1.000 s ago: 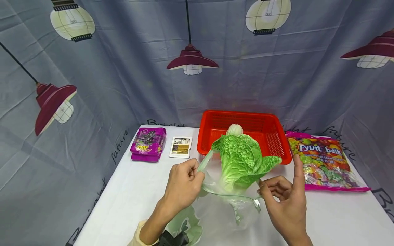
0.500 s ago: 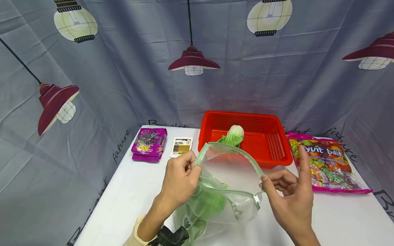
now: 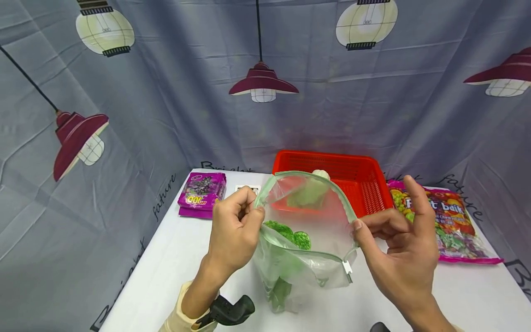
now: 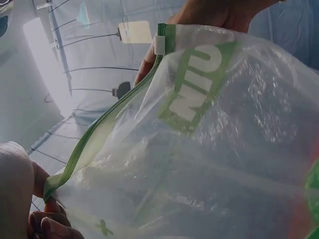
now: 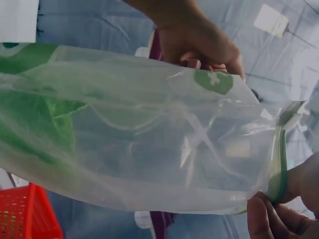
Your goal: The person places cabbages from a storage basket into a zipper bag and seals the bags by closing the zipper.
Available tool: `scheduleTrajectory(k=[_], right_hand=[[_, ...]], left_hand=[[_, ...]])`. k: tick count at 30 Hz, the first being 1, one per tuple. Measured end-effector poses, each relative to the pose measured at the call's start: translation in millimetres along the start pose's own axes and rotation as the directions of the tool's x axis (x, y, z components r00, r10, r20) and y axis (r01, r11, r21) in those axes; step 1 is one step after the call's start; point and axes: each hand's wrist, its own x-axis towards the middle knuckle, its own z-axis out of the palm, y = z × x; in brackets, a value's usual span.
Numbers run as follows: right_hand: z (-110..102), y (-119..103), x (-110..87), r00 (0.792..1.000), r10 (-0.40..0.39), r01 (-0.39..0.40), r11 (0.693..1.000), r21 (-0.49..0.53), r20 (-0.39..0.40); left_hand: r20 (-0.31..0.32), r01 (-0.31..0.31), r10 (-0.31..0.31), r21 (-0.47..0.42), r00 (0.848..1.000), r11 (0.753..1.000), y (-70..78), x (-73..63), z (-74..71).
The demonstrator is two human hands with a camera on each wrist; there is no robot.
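Observation:
My left hand point(image 3: 236, 233) pinches the left side of a clear zip bag's mouth, and my right hand point(image 3: 404, 253) pinches the right side, its index finger pointing up. The zip bag point(image 3: 300, 265) hangs wide-mouthed between them; it has green trim and a white slider point(image 3: 346, 267) near my right hand. Inside lies a leafy green cabbage point(image 3: 286, 230), partly hidden by the plastic. Green printing shows on the bag point(image 4: 197, 84) in the left wrist view. In the right wrist view, leaves point(image 5: 37, 122) show through the plastic.
Behind the bag stands a red plastic basket point(image 3: 327, 156) with another cabbage point(image 3: 321, 174) in it, mostly seen through the plastic. A purple packet point(image 3: 202, 193) and a partly covered white pack point(image 3: 248, 188) lie left; a colourful candy bag point(image 3: 456, 221) lies right.
The cabbage that stuck up out of the bag's mouth has dropped inside. Both hands have raised the bag and spread its mouth; the right hand has moved up and right.

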Motion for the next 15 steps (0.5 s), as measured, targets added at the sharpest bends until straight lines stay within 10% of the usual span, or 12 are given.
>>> scheduleTrajectory(k=[6,15], right_hand=[[-2,7,4.1,0.989,0.121,-0.105,0.980,-0.168,0.084],[-16,66,27.9,0.894,0.448,-0.436,0.872,-0.223,0.002]], left_hand=[[-0.014,-0.014,0.013,-0.032,1.000,0.999,-2.9,-0.9,2.8],[-0.016,0.013,-0.013,-0.023,1.000,1.000,-8.0,6.4,7.8]])
